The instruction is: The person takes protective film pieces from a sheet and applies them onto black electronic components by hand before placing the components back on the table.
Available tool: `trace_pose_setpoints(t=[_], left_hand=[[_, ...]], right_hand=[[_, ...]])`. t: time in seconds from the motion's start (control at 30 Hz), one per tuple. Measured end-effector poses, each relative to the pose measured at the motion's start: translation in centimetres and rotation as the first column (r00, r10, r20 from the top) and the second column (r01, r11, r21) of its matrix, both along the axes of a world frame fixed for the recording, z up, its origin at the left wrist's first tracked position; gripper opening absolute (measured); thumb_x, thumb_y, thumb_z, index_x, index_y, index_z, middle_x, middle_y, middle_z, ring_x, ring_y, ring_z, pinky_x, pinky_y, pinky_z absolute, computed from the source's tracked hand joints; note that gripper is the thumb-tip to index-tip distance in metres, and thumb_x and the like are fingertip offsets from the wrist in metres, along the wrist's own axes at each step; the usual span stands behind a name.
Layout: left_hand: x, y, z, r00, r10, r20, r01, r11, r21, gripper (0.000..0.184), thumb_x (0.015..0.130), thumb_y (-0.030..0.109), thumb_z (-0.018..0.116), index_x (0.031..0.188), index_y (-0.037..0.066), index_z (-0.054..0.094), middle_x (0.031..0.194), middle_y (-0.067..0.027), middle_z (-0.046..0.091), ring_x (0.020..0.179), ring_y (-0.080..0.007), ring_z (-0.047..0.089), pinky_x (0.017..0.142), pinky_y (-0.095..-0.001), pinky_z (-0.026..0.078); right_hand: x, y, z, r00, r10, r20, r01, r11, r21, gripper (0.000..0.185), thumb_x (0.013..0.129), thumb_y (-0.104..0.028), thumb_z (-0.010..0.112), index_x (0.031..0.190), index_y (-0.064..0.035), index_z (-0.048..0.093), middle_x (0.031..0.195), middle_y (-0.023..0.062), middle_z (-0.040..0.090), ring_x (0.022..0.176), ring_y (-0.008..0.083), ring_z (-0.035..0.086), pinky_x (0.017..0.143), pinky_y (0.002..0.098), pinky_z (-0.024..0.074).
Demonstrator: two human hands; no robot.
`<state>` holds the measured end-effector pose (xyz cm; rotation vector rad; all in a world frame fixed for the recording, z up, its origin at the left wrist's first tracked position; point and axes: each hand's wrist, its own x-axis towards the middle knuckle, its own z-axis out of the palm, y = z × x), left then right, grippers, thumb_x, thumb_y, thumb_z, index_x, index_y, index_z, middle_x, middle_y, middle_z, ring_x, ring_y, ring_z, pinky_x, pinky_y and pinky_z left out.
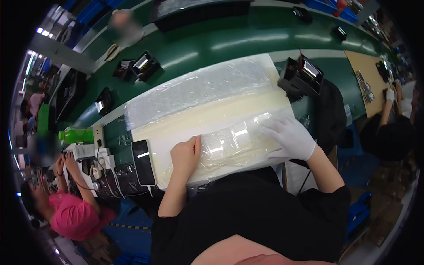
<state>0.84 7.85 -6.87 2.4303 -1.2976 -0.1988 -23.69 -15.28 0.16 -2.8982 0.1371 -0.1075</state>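
A sheet of clear, wrinkled plastic film (229, 140) lies across the near part of a white board (165, 132) in front of me. My left hand (185, 155) is bare and closed at the film's left end, with the thumb uppermost and the film's edge at its fingers. In a white glove, my right hand (290, 138) rests on the right end of the film, its fingers spread and stretched out. A second, larger plastic-covered strip (198, 90) runs along the board's far side. What lies under the film cannot be made out.
A phone (144, 162) with a cable lies at the board's left edge. Black devices (302, 76) stand on the green bench (190, 57). On the left are a green bottle (76, 135), a power strip (98, 132) and a co-worker in pink (77, 216). Another person sits at the right.
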Motion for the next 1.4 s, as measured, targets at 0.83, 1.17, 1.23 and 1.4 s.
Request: trace_pose_setpoints(t=[0.83,1.17,1.23,1.4], left_hand=[[4.0,-1.2,2.1,0.976,-0.059,-0.211,0.095,0.981,0.167,0.042,0.102,0.04,0.049,0.089,0.006,0.07,0.068,-0.013,0.067,0.064,-0.035,0.064,0.061,-0.0395,0.048],[20.1,-5.1,6.9,0.997,-0.076,-0.031,0.068,0.977,-0.201,0.03,0.095,0.028,0.065,0.114,0.006,0.06,0.108,-0.0115,0.063,0.095,-0.0253,0.062,0.082,-0.0362,0.051],[26.8,-5.5,5.2,0.896,0.203,0.395,-0.141,0.973,-0.18,0.036,0.087,0.032,0.069,0.11,0.006,0.06,0.106,-0.015,0.063,0.092,-0.032,0.063,0.08,-0.0421,0.053],[40.1,-2.8,-1.5,0.834,0.528,0.157,-0.529,0.848,-0.041,0.039,0.082,0.03,0.075,0.115,0.014,0.063,0.113,-0.0151,0.059,0.102,-0.0332,0.062,0.088,-0.0417,0.052]], right_hand=[[0.9,-2.1,-3.4,0.965,0.262,0.003,-0.262,0.965,0.003,0.023,0.08,-0.03,0.067,0.081,-0.0101,0.055,0.079,0.0085,0.058,0.075,0.029,0.057,0.071,0.0384,0.0459],[2.0,-1.1,-3.9,0.965,0.243,-0.098,-0.233,0.968,0.097,0.03,0.075,-0.03,0.074,0.088,-0.0077,0.057,0.09,0.0107,0.059,0.081,0.0329,0.056,0.078,0.042,0.0451],[2.0,-1.2,-4.1,0.969,0.232,-0.081,-0.224,0.969,0.1,0.029,0.075,-0.03,0.073,0.087,-0.008,0.058,0.089,0.0102,0.059,0.081,0.0322,0.056,0.078,0.0417,0.0451],[2.3,-1.0,-4.3,0.989,0.141,-0.044,-0.133,0.98,0.147,0.028,0.075,-0.031,0.073,0.086,-0.0087,0.06,0.089,0.0083,0.06,0.081,0.0301,0.057,0.078,0.0406,0.0453]])
